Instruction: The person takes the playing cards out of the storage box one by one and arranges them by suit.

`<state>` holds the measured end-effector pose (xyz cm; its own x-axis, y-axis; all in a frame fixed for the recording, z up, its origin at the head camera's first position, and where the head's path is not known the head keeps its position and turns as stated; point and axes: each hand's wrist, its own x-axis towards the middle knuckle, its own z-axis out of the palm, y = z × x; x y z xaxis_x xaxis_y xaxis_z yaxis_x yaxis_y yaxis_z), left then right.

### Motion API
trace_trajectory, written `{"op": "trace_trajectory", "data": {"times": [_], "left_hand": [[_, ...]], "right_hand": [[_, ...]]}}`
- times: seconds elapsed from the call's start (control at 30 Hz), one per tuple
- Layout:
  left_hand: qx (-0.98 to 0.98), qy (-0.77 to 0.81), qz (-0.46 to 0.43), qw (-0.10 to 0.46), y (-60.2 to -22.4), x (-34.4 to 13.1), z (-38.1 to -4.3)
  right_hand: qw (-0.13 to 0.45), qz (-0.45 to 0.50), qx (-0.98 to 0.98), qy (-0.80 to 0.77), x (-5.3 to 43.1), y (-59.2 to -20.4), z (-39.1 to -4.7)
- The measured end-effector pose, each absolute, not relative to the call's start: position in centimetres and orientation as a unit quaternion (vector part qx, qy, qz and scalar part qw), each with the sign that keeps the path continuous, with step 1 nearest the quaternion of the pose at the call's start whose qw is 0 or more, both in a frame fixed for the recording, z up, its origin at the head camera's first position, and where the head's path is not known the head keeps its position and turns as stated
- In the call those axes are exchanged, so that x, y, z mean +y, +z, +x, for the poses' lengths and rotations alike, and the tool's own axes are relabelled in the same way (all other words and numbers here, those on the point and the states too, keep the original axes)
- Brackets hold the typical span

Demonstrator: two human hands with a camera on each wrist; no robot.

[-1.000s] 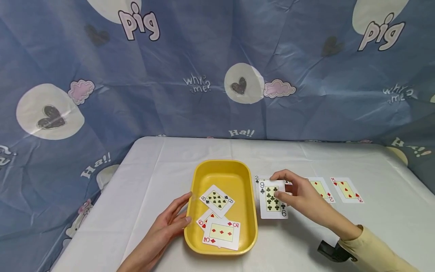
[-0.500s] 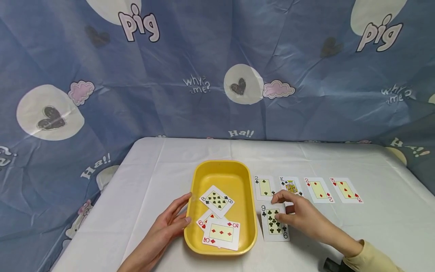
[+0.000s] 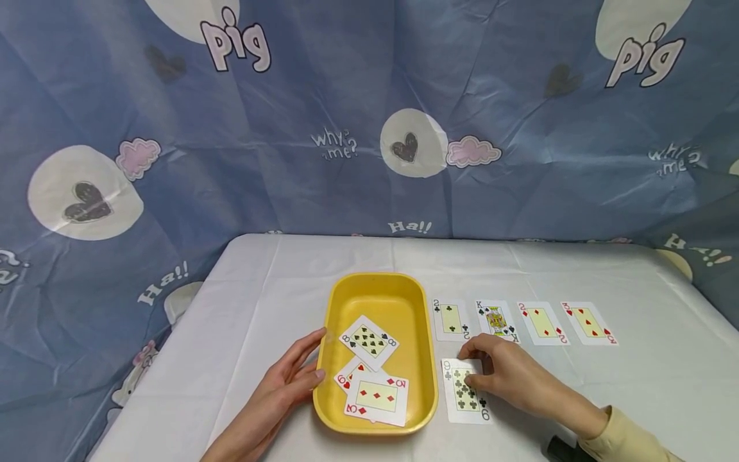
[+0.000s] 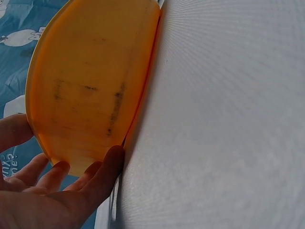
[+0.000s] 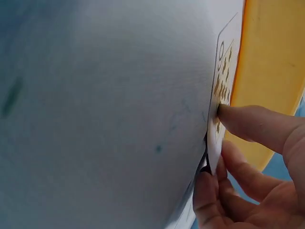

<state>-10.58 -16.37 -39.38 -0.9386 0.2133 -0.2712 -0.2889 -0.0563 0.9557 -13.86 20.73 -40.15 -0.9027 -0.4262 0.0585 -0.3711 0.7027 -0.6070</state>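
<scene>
In the head view my right hand [image 3: 514, 372] pinches the nine of clubs playing card [image 3: 464, 410] low over the white table, just right of the yellow tray [image 3: 378, 295]. The right wrist view has the thumb on the card's face [image 5: 224, 78] and fingers at its edge. My left hand [image 3: 274, 391] rests against the tray's left side, fingers spread. Up close in the left wrist view, those fingertips touch the tray's outer wall [image 4: 90, 62]. Inside the tray lie an eight of spades [image 3: 369, 343], a partly covered six or nine of hearts [image 3: 349, 372] and a three of diamonds [image 3: 376, 401].
Behind my right hand a row of cards lies face up: two of clubs [image 3: 450, 321], king of spades [image 3: 495, 319], two of diamonds [image 3: 543, 324] and three of hearts [image 3: 589, 324]. A blue printed cloth [image 3: 346, 77] hangs behind the table [image 3: 277, 276].
My right hand has brought the nine of clubs toward me, from over the row down to the table in front of it, uncovering the row's left cards. The left hand and tray stay put.
</scene>
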Motion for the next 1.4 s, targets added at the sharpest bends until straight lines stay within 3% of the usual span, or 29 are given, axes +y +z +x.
{"op": "trace_trajectory", "data": {"times": [0.43, 0.87, 1.4], "left_hand": [[0.665, 0.726, -0.042, 0.172, -39.2, -16.3, -10.6], [0.666, 0.726, -0.04, 0.169, -39.2, -16.3, -10.6], [0.657, 0.734, -0.024, 0.17, -39.3, -16.4, -10.5]], "right_hand": [[0.047, -0.257, 0.904, -0.339, 21.4, -39.8, -14.4], [-0.018, -0.342, 0.826, -0.447, 19.8, -37.4, -15.2], [0.078, -0.41, 0.776, -0.472, 14.1, -35.7, -16.7]]}}
